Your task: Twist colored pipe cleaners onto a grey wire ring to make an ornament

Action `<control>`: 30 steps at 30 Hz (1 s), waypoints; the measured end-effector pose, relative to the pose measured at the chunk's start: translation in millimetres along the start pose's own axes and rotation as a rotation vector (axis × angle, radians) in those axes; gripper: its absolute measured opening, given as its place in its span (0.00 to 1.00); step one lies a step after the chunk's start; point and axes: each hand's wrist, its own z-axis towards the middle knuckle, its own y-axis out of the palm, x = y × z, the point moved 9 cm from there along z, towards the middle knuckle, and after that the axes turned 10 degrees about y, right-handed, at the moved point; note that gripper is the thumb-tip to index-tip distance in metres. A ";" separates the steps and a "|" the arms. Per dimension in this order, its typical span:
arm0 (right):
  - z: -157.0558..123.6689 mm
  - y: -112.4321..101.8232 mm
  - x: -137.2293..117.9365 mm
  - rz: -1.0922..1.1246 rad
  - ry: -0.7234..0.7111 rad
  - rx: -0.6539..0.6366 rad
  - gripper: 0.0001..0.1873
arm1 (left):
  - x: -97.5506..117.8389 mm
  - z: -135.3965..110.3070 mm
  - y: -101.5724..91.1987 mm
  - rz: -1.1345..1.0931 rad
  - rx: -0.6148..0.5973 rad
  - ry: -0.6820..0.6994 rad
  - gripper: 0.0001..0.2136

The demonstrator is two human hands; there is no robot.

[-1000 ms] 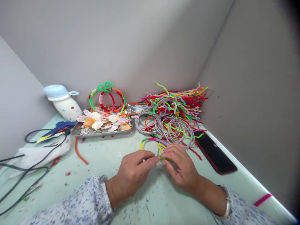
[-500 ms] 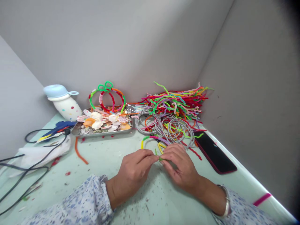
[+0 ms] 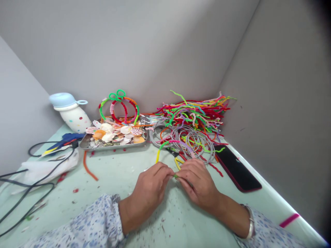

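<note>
My left hand and my right hand meet at the fingertips over the table, both closed in a pinch. Between the fingertips shows a short bit of green pipe cleaner. A hoop wrapped in pipe cleaner arches up behind the hands, coloured yellow, green, pink and purple. Its ends pass behind the fingers of both hands, where the grip is partly hidden. Pliers with yellow-and-red handles lie just beyond my right fingers, partly covered.
Coiled grey wire rings lie in front of a heap of pipe cleaners. Left of them, a metal tray of shells carries finished-looking hoops. A bottle, black cables and a phone flank the work area.
The hoop's arch has risen a little and shows more above my hands. The green tip that stuck up between the fingertips is now folded down or hidden.
</note>
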 end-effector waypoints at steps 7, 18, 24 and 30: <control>0.2 0.7 2.4 0.000 0.013 -0.007 0.07 | -3.5 -3.3 -1.7 -0.014 0.036 0.006 0.07; -2.3 3.0 -3.8 -0.066 -0.046 -0.022 0.07 | -4.3 -2.7 5.9 0.034 -0.098 -0.056 0.08; -1.3 3.5 -1.0 -0.073 -0.030 -0.032 0.06 | -8.8 0.4 6.7 -0.037 -0.117 -0.120 0.09; 0.7 1.3 0.1 -0.056 -0.024 -0.001 0.06 | -9.7 -1.5 6.9 -0.020 -0.096 -0.101 0.09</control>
